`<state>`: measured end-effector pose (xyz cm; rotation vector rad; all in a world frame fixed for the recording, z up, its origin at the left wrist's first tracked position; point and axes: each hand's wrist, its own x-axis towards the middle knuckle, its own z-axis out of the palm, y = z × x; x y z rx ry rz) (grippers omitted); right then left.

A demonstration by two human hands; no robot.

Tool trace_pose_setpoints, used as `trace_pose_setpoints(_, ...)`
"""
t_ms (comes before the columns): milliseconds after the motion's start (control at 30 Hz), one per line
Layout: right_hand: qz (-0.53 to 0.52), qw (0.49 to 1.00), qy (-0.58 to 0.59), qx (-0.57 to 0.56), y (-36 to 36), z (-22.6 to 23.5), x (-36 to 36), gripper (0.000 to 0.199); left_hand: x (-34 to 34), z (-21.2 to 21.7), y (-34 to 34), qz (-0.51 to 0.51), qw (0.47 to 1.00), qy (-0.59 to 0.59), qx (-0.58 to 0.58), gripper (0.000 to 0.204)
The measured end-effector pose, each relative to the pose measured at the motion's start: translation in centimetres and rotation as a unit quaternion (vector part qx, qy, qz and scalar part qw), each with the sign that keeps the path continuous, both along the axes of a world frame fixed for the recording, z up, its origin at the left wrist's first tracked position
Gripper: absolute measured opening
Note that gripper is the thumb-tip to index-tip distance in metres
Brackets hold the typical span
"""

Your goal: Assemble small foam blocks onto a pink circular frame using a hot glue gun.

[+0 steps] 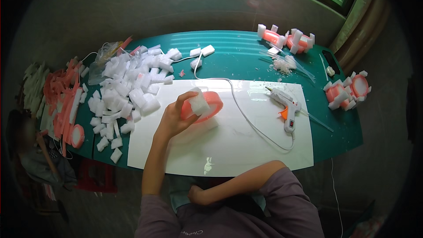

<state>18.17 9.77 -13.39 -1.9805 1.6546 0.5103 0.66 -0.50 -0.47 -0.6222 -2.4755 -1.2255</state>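
**A:** Where is the left hand (174, 119)?

**B:** Out over the white sheet (229, 150) on the tabletop (238, 48). Its thumb and fingers pinch a white foam block (199, 103) against the near side of a pink ring (207, 101). The ring stands tilted on its edge, its open face turned toward the right and slightly up, and it touches the sheet at its lower rim.

**A:** And the right hand (197, 195)?

**B:** Tucked back against the body, below the sheet's near edge, with the forearm folded across. It looks loosely curled, but I cannot tell whether it holds anything. So the left is plainly the nearer one to the ring.

**A:** What lies around?

**B:** To the left of the ring, a heap of white foam blocks (128, 88), well within the left arm's reach. To the right, apart from the ring, a glue gun (286, 103) lies on the sheet, nozzle pointing up-left, its long axis slanting; its cord (246, 119) loops across between gun and ring. Farther off, finished rings with blocks (286, 39) sit at the far edge, and more (348, 90) at the right edge.

**A:** Anything hard to make out?

**B:** The ring's left part is hidden behind the block and fingers. A second pale block just beneath the ring is unclear. Pink strips (61, 101) at the left edge blur together.
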Motion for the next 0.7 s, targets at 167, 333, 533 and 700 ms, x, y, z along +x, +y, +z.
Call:
trace_pose_setpoints(167, 0.011, 1.0, 0.002, 0.008, -0.09, -0.17, 0.01, 0.022, 0.09, 0.08, 0.14, 0.001, 1.0, 0.01, -0.013, 0.059)
trace_pose_setpoints(333, 0.005, 1.0, 0.002, 0.006, 0.1, -0.34, 0.11, 0.023, 0.2, 0.31, 0.51, 0.004, 1.0, 0.011, -0.015, 0.058)
trace_pose_setpoints(533, -0.013, 1.0, -0.01, 0.007, 0.08, -0.22, 0.08, 0.023, 0.17, 0.16, 0.45, 0.007, 1.0, 0.017, 0.003, 0.058)
trace_pose_setpoints(700, -0.015, 1.0, -0.012, 0.015, -0.04, -0.15, 0.02, 0.023, 0.03, 0.12, 0.39, 0.011, 1.0, 0.015, -0.004, 0.057)
